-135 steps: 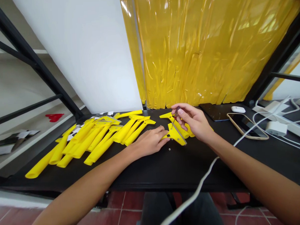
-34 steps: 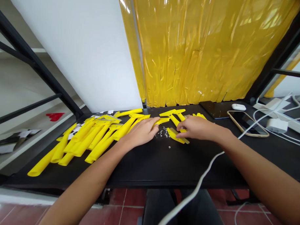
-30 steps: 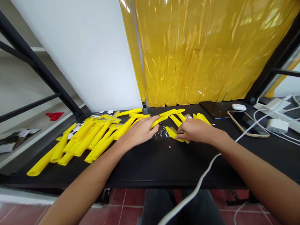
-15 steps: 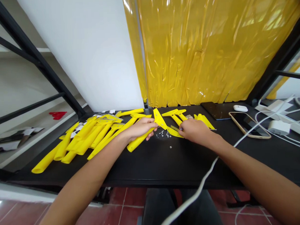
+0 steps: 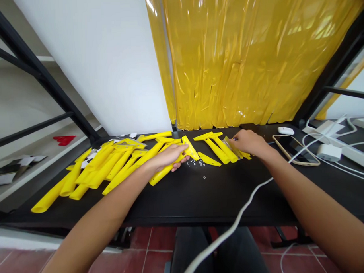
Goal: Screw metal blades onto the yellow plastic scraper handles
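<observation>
My left hand [image 5: 171,157] is closed around a yellow plastic scraper handle [image 5: 162,174], its flat triangular head [image 5: 189,147] tilted up past the fingers. My right hand [image 5: 248,143] is over the right-hand parts with its fingers pinched. A grey metal blade [image 5: 234,150] shows just below the fingertips; whatever they hold is too small to make out. A loose yellow cover plate [image 5: 209,159] lies flat between the hands. Beside it are several small nuts and screws [image 5: 201,163], and one nut [image 5: 204,177] sits nearer me.
Many yellow handles [image 5: 111,167] are piled at left, and two more [image 5: 220,149] lie near my right hand. A phone [image 5: 296,149], a white earphone case [image 5: 285,131] and a charger [image 5: 328,152] are at right. A white cable [image 5: 247,206] hangs across the front.
My right hand has moved right and away from the loose cover plate, to the metal pieces. The plate now lies uncovered. My left hand keeps the handle in nearly the same place.
</observation>
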### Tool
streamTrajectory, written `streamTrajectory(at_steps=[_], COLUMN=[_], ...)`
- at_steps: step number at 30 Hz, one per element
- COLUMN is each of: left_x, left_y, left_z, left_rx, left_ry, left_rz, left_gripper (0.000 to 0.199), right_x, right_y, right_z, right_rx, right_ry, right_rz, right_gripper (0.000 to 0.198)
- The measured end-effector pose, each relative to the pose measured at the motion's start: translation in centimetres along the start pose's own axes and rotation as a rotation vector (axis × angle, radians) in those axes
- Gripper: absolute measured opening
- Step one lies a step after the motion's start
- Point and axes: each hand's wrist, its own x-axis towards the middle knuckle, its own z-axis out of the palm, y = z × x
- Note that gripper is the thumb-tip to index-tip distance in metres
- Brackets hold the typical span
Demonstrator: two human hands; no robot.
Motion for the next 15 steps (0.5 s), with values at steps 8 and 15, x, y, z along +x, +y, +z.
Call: streamTrajectory(at_steps=[8, 15], left_x=[0.0, 0.2], left_y=[-0.1, -0.3], left_z=[-0.4, -0.2], left_rx=[0.009, 0.037], left_ry=[0.090, 0.039], left_rz=[-0.042, -0.035], left_gripper=[0.057, 0.059], right_x=[-1.9, -4.2], right_y=[-2.6, -5.8], right_z=[-0.7, 1.1], right_rx=[0.139, 0.126], right_ry=[0.191, 0.121], right_rz=[-0.333, -0.832], right_gripper=[0.041, 0.040])
